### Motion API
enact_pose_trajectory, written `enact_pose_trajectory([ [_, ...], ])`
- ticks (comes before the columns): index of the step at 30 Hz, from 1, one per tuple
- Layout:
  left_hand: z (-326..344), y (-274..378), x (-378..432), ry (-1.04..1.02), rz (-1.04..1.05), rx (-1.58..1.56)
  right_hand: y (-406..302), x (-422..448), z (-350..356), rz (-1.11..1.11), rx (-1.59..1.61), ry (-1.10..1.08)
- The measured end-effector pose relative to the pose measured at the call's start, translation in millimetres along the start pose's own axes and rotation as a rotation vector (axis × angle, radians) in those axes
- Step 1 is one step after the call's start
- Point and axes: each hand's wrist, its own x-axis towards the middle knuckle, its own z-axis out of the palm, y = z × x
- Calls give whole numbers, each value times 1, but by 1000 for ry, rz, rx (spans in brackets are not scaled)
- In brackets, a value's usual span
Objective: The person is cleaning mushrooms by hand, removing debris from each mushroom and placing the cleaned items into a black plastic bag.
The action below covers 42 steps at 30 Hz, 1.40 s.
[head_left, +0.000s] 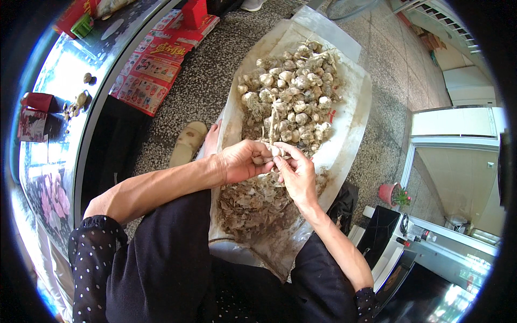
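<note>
Between my two hands is a garlic bulb (276, 151) with a long dry stalk (273, 123) pointing away from me. My left hand (244, 161) grips it from the left, and a pale clove or piece (257, 160) shows in its fingers. From the right, my right hand (298, 171) pinches the bulb with thumb and fingertips. Beyond them a heap of garlic bulbs (301, 82), some with roots and stalks, lies on a dirty white plastic sack (355, 101). Nearer to me, under my hands, dry garlic skins (254, 206) are piled on the same sack.
A glossy table (111, 30) at the left bears loose bulbs (80, 99) and a red box (37, 101). Printed red sheets (155, 66) lie beside it. A yellow slipper (188, 142) is on the speckled floor (169, 103). A potted plant (389, 194) stands at right.
</note>
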Motion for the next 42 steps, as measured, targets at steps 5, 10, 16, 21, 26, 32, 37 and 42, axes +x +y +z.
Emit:
enact_pose_trajectory([
  [5,6,-4,1,2,52,138,2,0,-3,-18,-181,76],
  [10,12,-8,-2,70,67,343,11,3,2,-248,-333,195],
  [16,15,2,-5,177,-11,169,10,3,-3,-208,-169,155],
  [21,13,5,-8,167,-1,240,4,-3,-5,-308,-290,73],
  [26,5,3,-6,103,65,211,0,-5,-4,-403,-389,72],
  [32,21,2,-8,111,105,77,2,2,-7,-377,-358,132],
  [37,12,4,-5,135,85,85,4,-1,-2,-381,-377,149],
  [42,5,13,-10,367,90,186,0,-4,-8,-391,-454,165],
])
